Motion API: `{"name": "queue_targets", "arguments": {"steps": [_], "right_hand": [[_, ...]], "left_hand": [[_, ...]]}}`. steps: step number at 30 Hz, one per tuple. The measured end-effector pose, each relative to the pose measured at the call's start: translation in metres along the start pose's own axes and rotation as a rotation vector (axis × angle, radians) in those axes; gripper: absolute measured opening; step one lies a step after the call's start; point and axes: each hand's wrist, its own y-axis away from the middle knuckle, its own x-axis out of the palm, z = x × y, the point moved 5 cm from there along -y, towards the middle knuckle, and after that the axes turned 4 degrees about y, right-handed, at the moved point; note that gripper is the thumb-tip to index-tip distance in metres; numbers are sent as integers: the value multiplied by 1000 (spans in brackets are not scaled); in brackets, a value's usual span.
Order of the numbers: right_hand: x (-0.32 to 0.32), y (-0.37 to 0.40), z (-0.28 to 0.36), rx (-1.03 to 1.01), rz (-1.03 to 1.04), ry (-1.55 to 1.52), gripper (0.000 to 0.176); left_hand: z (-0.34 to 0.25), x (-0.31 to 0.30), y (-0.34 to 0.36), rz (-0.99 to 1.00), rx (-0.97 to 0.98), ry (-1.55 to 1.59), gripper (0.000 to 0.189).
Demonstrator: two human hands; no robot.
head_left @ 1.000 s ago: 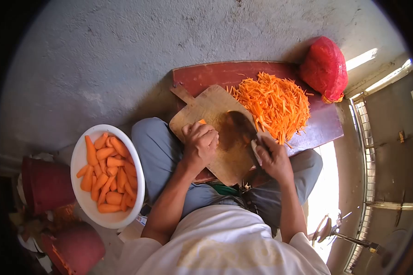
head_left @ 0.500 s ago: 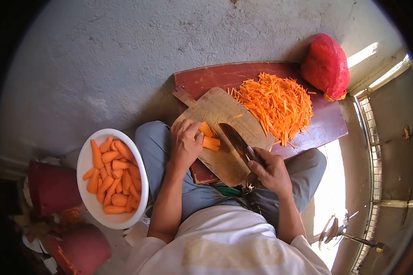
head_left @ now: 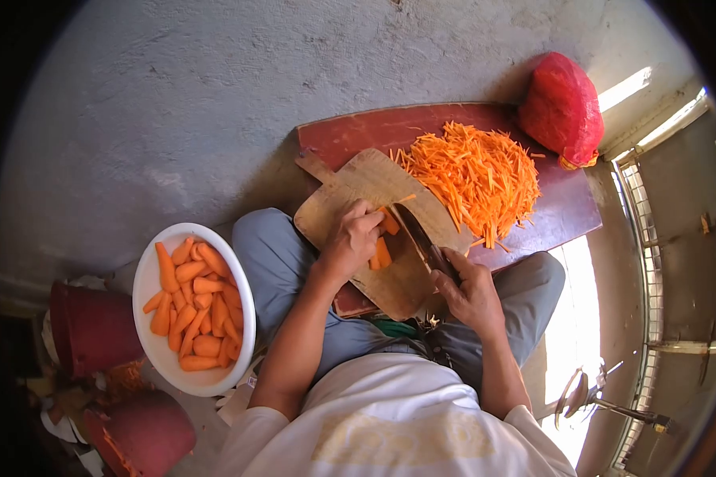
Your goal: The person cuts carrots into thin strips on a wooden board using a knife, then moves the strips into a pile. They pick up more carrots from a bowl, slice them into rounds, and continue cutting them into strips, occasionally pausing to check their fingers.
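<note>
Left hand (head_left: 353, 238) curled over carrot pieces (head_left: 384, 238), right hand (head_left: 471, 290) (closed) around knife (head_left: 424, 245).

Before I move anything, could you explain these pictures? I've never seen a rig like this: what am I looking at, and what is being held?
There is no machine here: a seated person works with two bare hands. Every picture comes from one camera worn on the head, looking forward and down.

The left hand steadies cut carrot pieces on a wooden board. The right hand holds a knife, its blade beside those pieces.

The board lies partly over a dark red surface. Also on that surface are a heap of carrot strips and a bright red bag. At the person's left, a white basin holds larger carrots.
</note>
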Motion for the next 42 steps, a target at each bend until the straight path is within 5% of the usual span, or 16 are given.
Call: {"name": "queue_targets", "arguments": {"steps": [13, 42], "right_hand": [[8, 8, 18, -180, 69, 215, 40], [28, -41, 19, -200, 71, 233, 35]], "left_hand": [[-25, 9, 2, -8, 118, -300, 8], [-14, 8, 3, -49, 54, -114, 25]]}}
